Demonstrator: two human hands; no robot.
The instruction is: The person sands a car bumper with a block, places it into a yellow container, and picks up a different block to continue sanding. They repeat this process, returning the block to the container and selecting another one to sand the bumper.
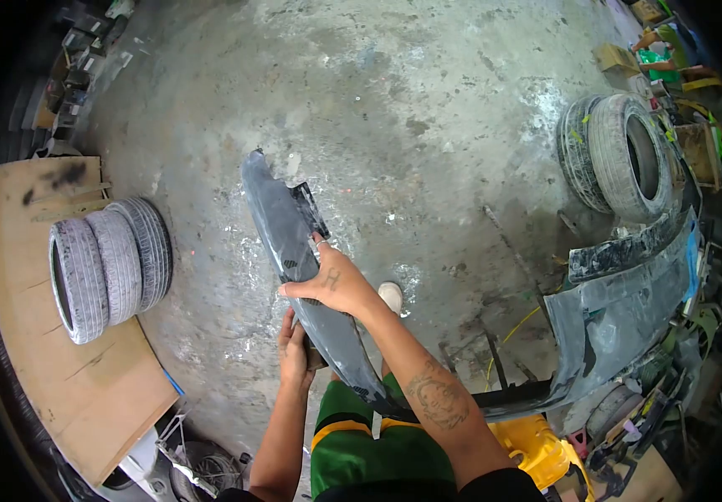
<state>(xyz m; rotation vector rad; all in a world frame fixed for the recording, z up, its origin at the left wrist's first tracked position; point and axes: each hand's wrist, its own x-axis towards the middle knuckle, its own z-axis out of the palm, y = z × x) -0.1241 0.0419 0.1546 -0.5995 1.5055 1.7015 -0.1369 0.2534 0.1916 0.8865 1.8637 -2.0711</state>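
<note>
Grey bumper panel: 1 piece, 2 hands at its middle stretch

Head view.
Location: in front of the person, over the concrete floor.
Long axis: slanting, far tip at upper left, near end at lower right by the green shorts. Near end passes beneath the right forearm; a dark strip runs on toward a larger grey section at right. Whether these form 1 part cannot be told with certainty.
Right hand: on the panel, clasping it; thumb laid across the grey face, fingers curled at the right edge. Nearer of the 2 to the far tip, which lies ahead and leftward.
Left hand: closer to the body, at the panel's left edge, fingers pointing forward. Dark item just beside the palm; whether pinched or merely adjacent, cannot tell.
Surroundings: 3 tyres at left, by a cardboard sheet; 2 tyres at far right.
</note>
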